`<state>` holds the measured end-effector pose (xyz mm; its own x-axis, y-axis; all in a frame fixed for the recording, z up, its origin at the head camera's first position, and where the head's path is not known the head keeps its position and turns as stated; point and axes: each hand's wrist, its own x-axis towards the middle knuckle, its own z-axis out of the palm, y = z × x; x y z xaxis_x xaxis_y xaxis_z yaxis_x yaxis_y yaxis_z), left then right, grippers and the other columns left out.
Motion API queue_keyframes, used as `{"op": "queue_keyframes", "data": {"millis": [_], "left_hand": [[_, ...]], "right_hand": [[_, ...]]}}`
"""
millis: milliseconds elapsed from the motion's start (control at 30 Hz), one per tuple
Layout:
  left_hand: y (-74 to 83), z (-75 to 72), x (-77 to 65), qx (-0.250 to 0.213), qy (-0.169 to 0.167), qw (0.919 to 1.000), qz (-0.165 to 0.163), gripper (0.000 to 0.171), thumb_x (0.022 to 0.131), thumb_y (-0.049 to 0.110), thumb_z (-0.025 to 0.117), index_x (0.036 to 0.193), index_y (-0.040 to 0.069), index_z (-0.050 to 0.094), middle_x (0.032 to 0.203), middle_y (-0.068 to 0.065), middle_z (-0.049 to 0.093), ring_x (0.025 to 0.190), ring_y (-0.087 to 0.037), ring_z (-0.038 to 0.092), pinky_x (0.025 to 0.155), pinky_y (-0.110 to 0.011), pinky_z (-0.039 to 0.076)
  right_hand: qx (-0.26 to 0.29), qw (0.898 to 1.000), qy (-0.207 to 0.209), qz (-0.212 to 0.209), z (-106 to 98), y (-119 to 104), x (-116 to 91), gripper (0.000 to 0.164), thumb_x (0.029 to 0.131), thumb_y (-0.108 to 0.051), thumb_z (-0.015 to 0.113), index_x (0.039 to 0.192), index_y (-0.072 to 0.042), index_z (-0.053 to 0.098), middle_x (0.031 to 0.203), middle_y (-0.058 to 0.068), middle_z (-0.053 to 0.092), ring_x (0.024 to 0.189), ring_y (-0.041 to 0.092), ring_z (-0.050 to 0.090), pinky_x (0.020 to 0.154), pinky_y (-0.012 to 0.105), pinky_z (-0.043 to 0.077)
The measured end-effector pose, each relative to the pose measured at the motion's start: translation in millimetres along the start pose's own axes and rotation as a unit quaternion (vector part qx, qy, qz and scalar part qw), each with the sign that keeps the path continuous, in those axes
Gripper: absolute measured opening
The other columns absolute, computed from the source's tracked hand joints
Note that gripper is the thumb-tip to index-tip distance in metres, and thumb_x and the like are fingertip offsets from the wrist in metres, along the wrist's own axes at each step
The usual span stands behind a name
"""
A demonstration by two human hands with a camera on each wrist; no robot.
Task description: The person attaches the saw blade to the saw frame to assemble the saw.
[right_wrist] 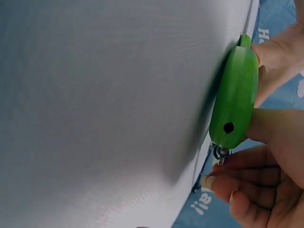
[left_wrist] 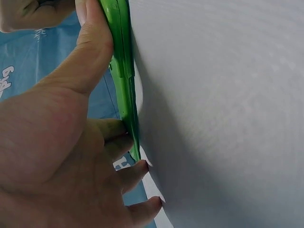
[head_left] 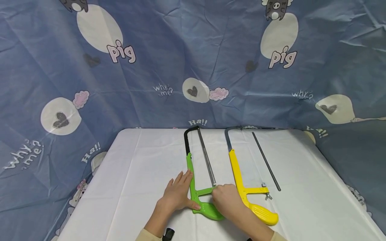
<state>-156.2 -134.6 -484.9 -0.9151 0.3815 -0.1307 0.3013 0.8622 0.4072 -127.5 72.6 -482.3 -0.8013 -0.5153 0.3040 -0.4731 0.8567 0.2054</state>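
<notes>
A green hacksaw (head_left: 193, 180) with a black front bow and a metal blade (head_left: 206, 155) lies on the white-covered table. My left hand (head_left: 178, 192) presses it down, fingers stretched over the frame and thumb against the handle; two fingertips touch the cloth in the left wrist view. At the end of the saw's cross arm, my right hand (head_left: 227, 201) has its fingers curled. The right wrist view shows those fingers at a small metal wing nut (right_wrist: 222, 153) just past the green handle (right_wrist: 235, 95); the thumb tip is hidden behind the handle.
Right of my right hand lies a yellow hacksaw (head_left: 237, 170), with a wing nut (head_left: 268, 196) on its arm. A loose dark blade bar (head_left: 266, 162) lies farther right. The white table (head_left: 120, 174) meets a blue patterned cloth (head_left: 181, 60) behind.
</notes>
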Motion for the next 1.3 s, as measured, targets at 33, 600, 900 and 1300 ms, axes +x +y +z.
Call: {"op": "queue_keyframes", "data": {"millis": [33, 600, 900, 1300], "left_hand": [[0.0, -0.1, -0.2, 0.002, -0.001, 1.0000, 0.000, 0.128, 0.056, 0.063, 0.087, 0.156, 0.007, 0.029, 0.164, -0.015, 0.027, 0.151, -0.042, 0.024, 0.115, -0.067, 0.025], [-1.7, 1.5, -1.3, 0.006, -0.004, 1.0000, 0.003, 0.128, 0.057, 0.063, 0.086, 0.156, 0.007, 0.028, 0.164, -0.014, 0.027, 0.151, -0.040, 0.023, 0.116, -0.066, 0.024], [-1.6, -0.4, -1.3, 0.009, 0.000, 1.0000, 0.003, 0.127, 0.057, 0.062, 0.087, 0.156, 0.007, 0.029, 0.164, -0.014, 0.027, 0.151, -0.040, 0.024, 0.116, -0.066, 0.024], [-1.5, -0.9, -1.4, 0.002, -0.004, 1.0000, -0.002, 0.128, 0.057, 0.063, 0.087, 0.156, 0.007, 0.029, 0.164, -0.014, 0.027, 0.151, -0.041, 0.023, 0.116, -0.067, 0.023]], "right_hand": [[0.008, 1.000, -0.002, 0.003, 0, 1, 0, 0.040, 0.074, -0.017, 0.076, 0.047, -0.017, 0.047, 0.045, -0.005, 0.043, 0.042, 0.009, 0.029, 0.038, 0.029, 0.031], [0.113, 0.989, -0.025, 0.094, 8, 2, 0, 0.043, 0.069, -0.016, 0.068, 0.044, -0.022, 0.034, 0.043, -0.010, 0.027, 0.044, 0.007, 0.020, 0.039, 0.024, 0.021], [0.273, 0.936, -0.082, 0.208, 10, 6, 0, 0.039, 0.068, -0.019, 0.069, 0.044, -0.022, 0.038, 0.042, -0.014, 0.025, 0.041, 0.004, 0.025, 0.039, 0.022, 0.021], [0.431, 0.831, -0.105, 0.336, 17, 11, -3, 0.033, 0.067, -0.016, 0.067, 0.045, -0.018, 0.043, 0.041, -0.011, 0.031, 0.041, 0.006, 0.025, 0.041, 0.022, 0.019]]}}
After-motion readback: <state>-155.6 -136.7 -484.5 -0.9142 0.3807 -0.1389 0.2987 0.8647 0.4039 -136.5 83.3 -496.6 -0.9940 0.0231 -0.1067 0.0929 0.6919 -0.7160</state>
